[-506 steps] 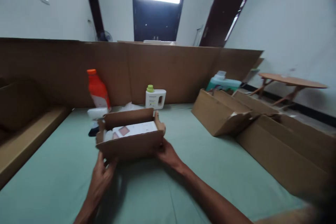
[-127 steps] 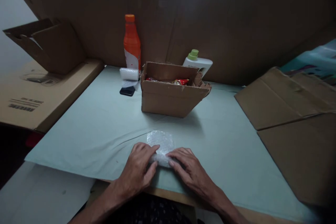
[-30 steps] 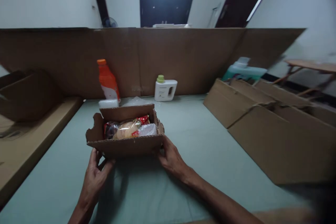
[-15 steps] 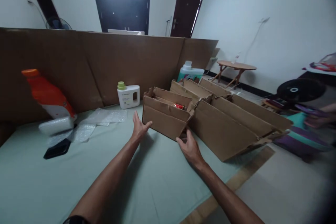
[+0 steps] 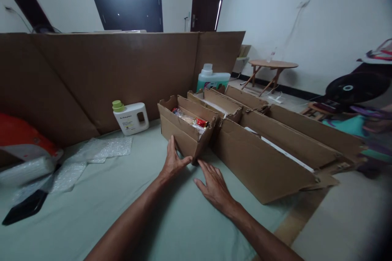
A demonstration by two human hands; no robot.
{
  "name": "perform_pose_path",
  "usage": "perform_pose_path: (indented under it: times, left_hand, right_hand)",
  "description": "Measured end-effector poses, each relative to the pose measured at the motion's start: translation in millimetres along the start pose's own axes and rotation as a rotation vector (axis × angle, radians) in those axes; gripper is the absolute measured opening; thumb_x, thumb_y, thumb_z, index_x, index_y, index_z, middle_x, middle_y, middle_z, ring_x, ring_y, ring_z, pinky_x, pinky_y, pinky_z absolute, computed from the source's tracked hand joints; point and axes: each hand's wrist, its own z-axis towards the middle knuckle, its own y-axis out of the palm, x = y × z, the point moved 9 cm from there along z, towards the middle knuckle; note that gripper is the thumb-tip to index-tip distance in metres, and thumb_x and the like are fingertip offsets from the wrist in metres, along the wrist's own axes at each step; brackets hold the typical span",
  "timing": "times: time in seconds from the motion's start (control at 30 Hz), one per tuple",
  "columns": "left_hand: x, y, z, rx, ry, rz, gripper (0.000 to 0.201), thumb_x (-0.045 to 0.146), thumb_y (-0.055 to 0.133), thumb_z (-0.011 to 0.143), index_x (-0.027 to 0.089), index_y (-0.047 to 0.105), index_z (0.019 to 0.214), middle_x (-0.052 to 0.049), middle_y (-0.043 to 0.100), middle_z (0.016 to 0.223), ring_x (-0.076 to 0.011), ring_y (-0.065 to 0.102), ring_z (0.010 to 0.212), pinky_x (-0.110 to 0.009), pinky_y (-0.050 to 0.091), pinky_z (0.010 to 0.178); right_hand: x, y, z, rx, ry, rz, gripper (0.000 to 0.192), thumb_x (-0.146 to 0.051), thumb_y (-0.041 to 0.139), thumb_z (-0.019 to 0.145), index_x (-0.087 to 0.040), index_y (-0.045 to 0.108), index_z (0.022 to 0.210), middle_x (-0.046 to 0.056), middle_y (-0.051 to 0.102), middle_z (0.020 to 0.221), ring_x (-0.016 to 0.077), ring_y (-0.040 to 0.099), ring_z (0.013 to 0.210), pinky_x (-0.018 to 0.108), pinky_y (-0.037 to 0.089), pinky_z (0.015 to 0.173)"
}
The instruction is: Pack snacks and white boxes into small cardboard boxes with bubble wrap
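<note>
My left hand (image 5: 174,163) lies open against the small box (image 5: 183,132), right hand (image 5: 214,183) flat on the table (image 5: 183,228), holding nothing; a hard shove could spill its snack packets (image 5: 191,120).

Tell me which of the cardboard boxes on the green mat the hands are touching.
The small open box at the left end of the row, holding red-wrapped packets. The left hand presses its near side; the right hand lies flat by its corner. The long boxes beside it go untouched.

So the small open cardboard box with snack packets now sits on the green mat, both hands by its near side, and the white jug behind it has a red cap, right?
Not quite: in the head view the white jug has a green cap. The rest holds: small cardboard box, left hand, right hand, green mat.
</note>
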Motion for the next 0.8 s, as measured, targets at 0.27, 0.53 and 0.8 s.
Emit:
perform_pose_path:
  times: [0.27,0.53,0.8]
  left_hand:
    - [3.5,12.2,30.9,-0.113,0.031,0.031,0.144,0.061,0.088,0.053,0.011,0.003,0.159,-0.024,0.011,0.165,-0.0371,0.015,0.153,-0.049,0.013,0.126]
    - [3.0,22.9,22.1,-0.145,0.080,0.131,0.118,0.054,0.075,0.073,0.011,0.006,0.158,-0.023,0.015,0.165,-0.0374,0.015,0.153,-0.052,0.014,0.125]
    - [47.2,-2.4,-123.4,-0.287,0.203,0.510,0.075,0.041,0.067,0.081,0.015,0.043,0.148,-0.023,0.042,0.155,-0.0404,0.038,0.144,-0.059,0.025,0.120]
  right_hand:
    - [-8.6,1.0,-4.2,-0.068,-0.005,-0.051,0.063,-0.026,0.052,0.089,-0.013,0.042,0.150,0.018,0.051,0.150,0.0305,0.047,0.139,0.050,0.040,0.111]
    - [-6.7,2.4,-3.4,-0.032,-0.040,-0.044,0.058,-0.027,0.051,0.090,-0.018,0.047,0.147,0.015,0.054,0.148,0.0301,0.049,0.137,0.051,0.040,0.110]
    - [2.0,4.9,4.2,0.056,-0.159,-0.080,0.047,-0.042,0.040,0.094,-0.018,0.059,0.130,0.018,0.065,0.133,0.0351,0.061,0.122,0.055,0.048,0.097]
